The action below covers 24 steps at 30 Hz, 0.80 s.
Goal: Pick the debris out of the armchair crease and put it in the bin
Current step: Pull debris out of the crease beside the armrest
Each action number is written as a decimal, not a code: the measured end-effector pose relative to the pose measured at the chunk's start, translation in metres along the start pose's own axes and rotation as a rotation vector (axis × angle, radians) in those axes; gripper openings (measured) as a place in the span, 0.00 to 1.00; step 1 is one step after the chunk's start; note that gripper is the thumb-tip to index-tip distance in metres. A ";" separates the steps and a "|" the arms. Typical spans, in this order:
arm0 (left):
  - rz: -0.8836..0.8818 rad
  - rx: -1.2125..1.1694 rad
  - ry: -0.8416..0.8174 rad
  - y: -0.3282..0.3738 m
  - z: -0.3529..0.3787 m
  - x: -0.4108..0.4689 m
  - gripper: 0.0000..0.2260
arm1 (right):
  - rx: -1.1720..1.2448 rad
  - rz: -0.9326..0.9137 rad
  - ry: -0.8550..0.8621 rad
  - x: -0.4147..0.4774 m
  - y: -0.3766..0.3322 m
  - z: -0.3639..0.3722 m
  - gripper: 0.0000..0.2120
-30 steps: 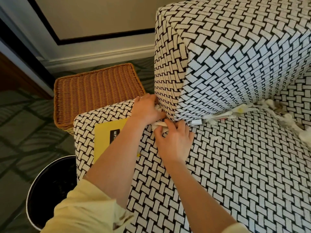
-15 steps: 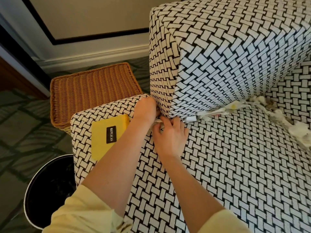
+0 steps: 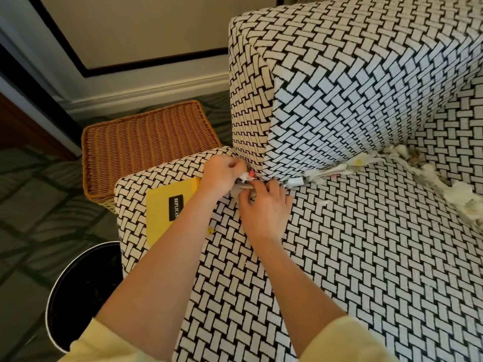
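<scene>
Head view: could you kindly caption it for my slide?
Left hand and right hand pick debris from the armchair crease beside the bin.

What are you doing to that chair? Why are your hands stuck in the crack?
A person is clearing rubbish out of the armchair crease. The left hand grips white and pink scraps at the crease's near end. The right hand beside it pinches a grey scrap. More debris lines the crease further along. The black bin stands on the floor by the seat, and nothing is going into it right now.
</scene>
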<state>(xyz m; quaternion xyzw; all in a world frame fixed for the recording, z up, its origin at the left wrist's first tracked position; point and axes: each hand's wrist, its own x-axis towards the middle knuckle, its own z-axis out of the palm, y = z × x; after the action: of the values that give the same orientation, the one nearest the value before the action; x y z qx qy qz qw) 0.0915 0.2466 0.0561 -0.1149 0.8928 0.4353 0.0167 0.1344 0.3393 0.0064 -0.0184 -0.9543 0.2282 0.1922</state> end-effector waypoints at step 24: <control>0.063 0.832 -0.418 -0.006 0.006 0.028 0.40 | -0.094 0.075 0.103 0.001 0.000 0.002 0.13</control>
<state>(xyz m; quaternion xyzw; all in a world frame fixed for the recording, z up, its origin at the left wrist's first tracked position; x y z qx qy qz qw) 0.0652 0.2428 0.0443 0.0190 0.9721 0.0545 0.2275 0.1330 0.3381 0.0048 -0.0749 -0.9514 0.1889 0.2314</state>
